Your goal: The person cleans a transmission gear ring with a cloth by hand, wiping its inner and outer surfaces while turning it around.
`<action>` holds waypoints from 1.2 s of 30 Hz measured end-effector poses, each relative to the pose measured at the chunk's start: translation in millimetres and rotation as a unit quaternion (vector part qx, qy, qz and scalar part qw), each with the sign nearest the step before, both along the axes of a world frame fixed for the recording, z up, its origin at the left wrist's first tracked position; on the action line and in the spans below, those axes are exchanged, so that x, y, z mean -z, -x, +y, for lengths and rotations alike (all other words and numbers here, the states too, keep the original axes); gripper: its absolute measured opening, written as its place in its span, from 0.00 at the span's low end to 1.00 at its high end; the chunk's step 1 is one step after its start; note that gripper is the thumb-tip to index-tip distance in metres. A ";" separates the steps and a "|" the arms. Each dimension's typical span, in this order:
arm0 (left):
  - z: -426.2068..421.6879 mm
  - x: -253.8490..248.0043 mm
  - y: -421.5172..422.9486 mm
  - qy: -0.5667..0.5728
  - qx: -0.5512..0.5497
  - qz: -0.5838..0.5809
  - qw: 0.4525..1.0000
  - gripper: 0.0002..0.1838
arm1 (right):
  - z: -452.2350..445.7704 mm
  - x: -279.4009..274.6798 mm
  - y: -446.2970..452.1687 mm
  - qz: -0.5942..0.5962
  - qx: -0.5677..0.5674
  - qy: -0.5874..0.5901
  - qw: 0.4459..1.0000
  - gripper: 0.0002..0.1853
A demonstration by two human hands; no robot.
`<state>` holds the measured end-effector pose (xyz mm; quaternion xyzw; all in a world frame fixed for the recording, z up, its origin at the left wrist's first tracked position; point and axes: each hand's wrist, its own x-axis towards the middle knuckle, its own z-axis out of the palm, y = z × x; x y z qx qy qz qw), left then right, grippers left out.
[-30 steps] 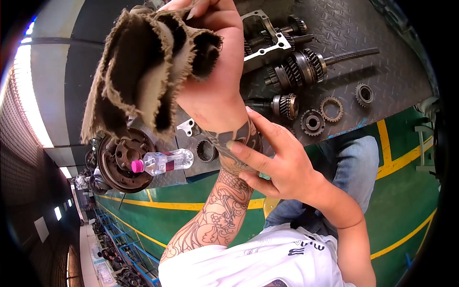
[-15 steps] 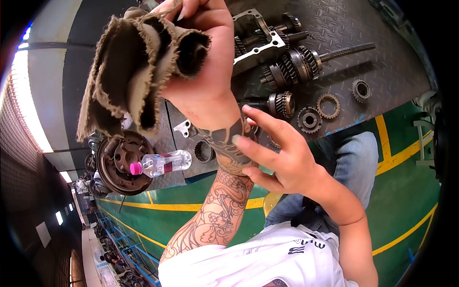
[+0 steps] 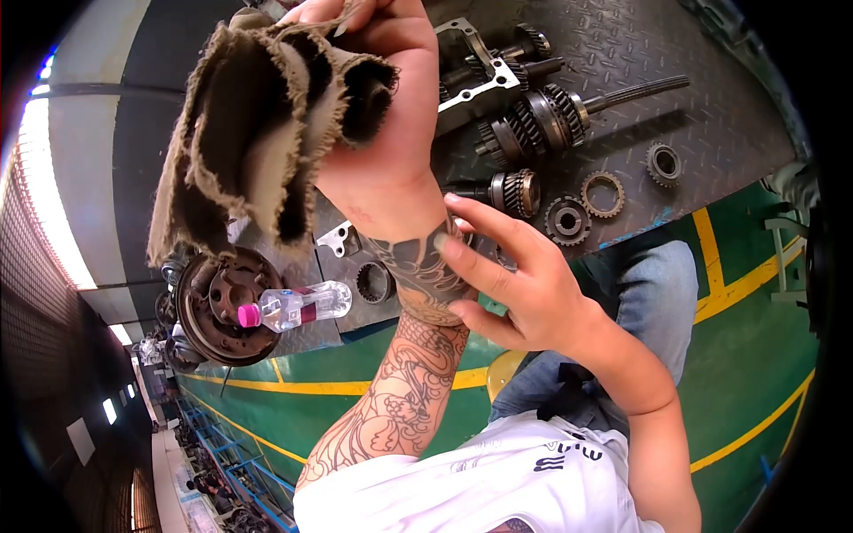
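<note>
My left hand (image 3: 382, 107) is raised at the upper middle, its fingers closed on a thick, folded brown cloth (image 3: 258, 133) with frayed edges. The cloth hangs to the left of the palm. My right hand (image 3: 524, 284) is beside my tattooed left wrist (image 3: 422, 266), back of the hand towards me and fingers spread. Its fingertips overlap the wrist in the view; whether they touch it I cannot tell. Nothing is in the right hand. Behind the hands, geared shafts (image 3: 542, 120) and a silver metal bracket (image 3: 493, 84) lie on the dark metal table (image 3: 640, 115).
Loose gear rings (image 3: 602, 194) lie near the table's edge, with a small gear (image 3: 664, 164) beside them. A bottle with a pink cap (image 3: 306, 306) rests by a rusty round drum (image 3: 209, 324). Another ring (image 3: 375, 282) is right of the bottle. Yellow lines (image 3: 711, 258) mark the green floor.
The left hand and cloth have shifted slightly left in view, then a little back right. The right hand's fingers have spread slightly over the wrist. The view of the table has shifted a little left.
</note>
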<state>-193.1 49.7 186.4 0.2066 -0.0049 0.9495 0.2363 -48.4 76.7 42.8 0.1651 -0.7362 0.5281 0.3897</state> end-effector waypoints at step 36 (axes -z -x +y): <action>-97.9 218.7 -202.1 0.622 -0.049 0.239 0.744 0.22 | 72.9 94.2 -137.7 -0.285 -0.077 0.090 0.951 0.17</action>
